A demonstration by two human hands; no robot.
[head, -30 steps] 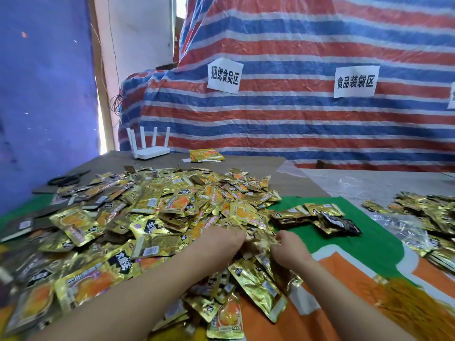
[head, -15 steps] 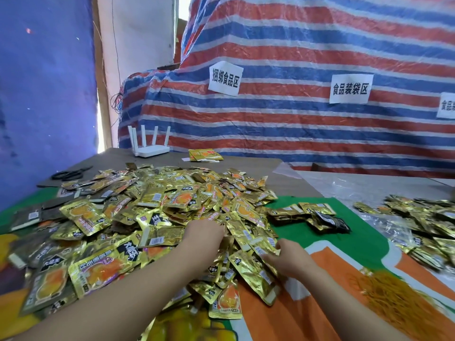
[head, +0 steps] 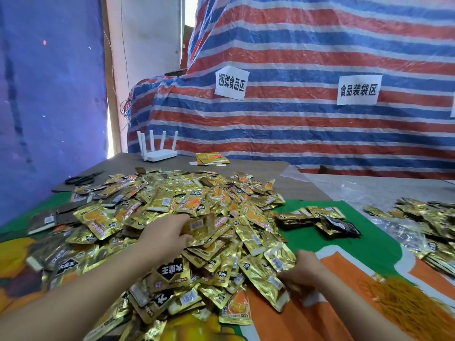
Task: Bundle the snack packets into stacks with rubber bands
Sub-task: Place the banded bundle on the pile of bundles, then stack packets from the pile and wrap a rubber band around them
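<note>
A big heap of gold snack packets [head: 157, 212] covers the left and middle of the table. My left hand [head: 165, 232] reaches into the heap and grips a gold packet [head: 199, 225] with a barcode label. My right hand [head: 301, 271] is at the heap's right edge, its fingers curled round the end of a gold packet [head: 264, 279]. A pile of yellow rubber bands [head: 408, 306] lies at the lower right. Bundled stacks of packets [head: 317, 217] sit on the green part of the cloth.
More gold packets [head: 428, 222] lie on plastic at the right. A white router [head: 158, 148], a flat packet stack [head: 211, 159] and black scissors [head: 82, 178] are at the back. A striped tarp [head: 295, 124] with paper signs rises behind.
My left hand has moved up and left in the heap and taken a packet. My right hand has slid down and right to the heap's edge. The camera has tilted.
</note>
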